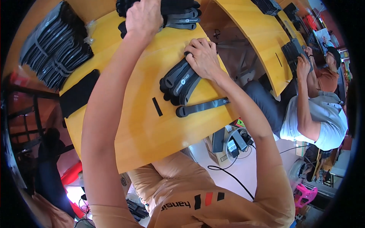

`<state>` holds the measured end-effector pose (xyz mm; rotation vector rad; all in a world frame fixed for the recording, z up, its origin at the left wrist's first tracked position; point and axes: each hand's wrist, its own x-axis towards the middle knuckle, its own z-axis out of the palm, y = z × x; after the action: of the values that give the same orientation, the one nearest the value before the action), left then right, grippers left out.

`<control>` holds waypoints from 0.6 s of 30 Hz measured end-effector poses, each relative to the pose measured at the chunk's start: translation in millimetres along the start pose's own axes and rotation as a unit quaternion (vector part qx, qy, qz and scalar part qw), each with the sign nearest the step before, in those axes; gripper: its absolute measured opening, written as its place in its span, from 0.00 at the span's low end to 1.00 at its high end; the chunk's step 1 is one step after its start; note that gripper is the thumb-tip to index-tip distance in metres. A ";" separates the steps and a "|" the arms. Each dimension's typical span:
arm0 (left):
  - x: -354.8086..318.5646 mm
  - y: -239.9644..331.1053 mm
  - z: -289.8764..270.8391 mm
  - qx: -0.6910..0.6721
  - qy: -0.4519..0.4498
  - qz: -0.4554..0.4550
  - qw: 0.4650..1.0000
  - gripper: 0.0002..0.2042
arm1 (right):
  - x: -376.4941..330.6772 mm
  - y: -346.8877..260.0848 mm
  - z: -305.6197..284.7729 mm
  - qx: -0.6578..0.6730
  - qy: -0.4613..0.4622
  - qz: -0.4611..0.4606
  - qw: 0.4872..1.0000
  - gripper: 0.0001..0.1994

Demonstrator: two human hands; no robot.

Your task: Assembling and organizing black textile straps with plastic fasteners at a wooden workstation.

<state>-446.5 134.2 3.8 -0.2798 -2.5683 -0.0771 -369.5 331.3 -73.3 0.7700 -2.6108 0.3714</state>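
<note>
My left hand (143, 17) reaches to the far edge of the yellow wooden table (133, 129) and rests on a pile of black straps (178, 17); its fingers are hidden, so whether it grips one is unclear. My right hand (204, 57) presses flat, palm down, on a small stack of black straps (178, 81) near the table's right edge. A single black strap (201, 107) lies just in front of that stack. A small black rectangular piece (157, 106) lies on the tabletop to its left.
A large fanned stack of black packets (53, 45) sits at the table's left, with a black flat piece (78, 93) beside it. Another person (315, 114) sits at the neighbouring yellow table (262, 41) on the right, handling black items. Cables and boxes lie on the floor below.
</note>
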 end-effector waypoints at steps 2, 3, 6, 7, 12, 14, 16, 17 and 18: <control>12.0 -29.7 4.3 -0.115 -0.161 -0.137 0.971 0.38 | 5.1 -4.6 1.5 -0.002 -0.018 0.002 1.000 0.12; 13.3 -15.6 -20.8 -0.151 -0.194 -0.154 0.957 0.37 | 0.3 3.6 2.7 -0.005 -0.015 0.013 1.000 0.12; -25.5 0.8 -74.4 -0.286 -0.112 -0.161 0.938 0.27 | -1.0 5.7 2.8 0.004 -0.025 0.026 0.999 0.14; -43.2 2.2 -81.5 -0.307 -0.106 -0.119 0.938 0.32 | -0.1 7.0 1.2 0.021 -0.038 0.036 0.998 0.14; -137.5 26.3 -122.1 -0.482 -0.175 -0.124 0.850 0.31 | 5.6 15.0 -23.0 0.154 -0.014 0.062 0.986 0.13; -160.1 34.7 -132.1 -0.535 -0.237 -0.139 0.799 0.28 | -2.7 21.3 -48.3 0.159 0.067 0.004 0.985 0.13; -183.0 40.1 -143.9 -0.503 -0.223 -0.148 0.822 0.27 | -17.9 -8.4 -85.7 0.250 0.137 0.047 0.957 0.13; -194.9 41.8 -147.6 -0.471 -0.212 -0.160 0.842 0.25 | -25.5 -24.5 -99.1 0.253 0.134 0.042 0.957 0.13; -205.4 44.0 -152.0 -0.471 -0.209 -0.162 0.841 0.25 | -34.7 -39.9 -114.0 0.293 0.140 0.065 0.944 0.13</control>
<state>-188.2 122.6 23.3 -0.2182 -2.7555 -1.5844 -286.9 355.2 18.3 0.6546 -2.2906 1.2386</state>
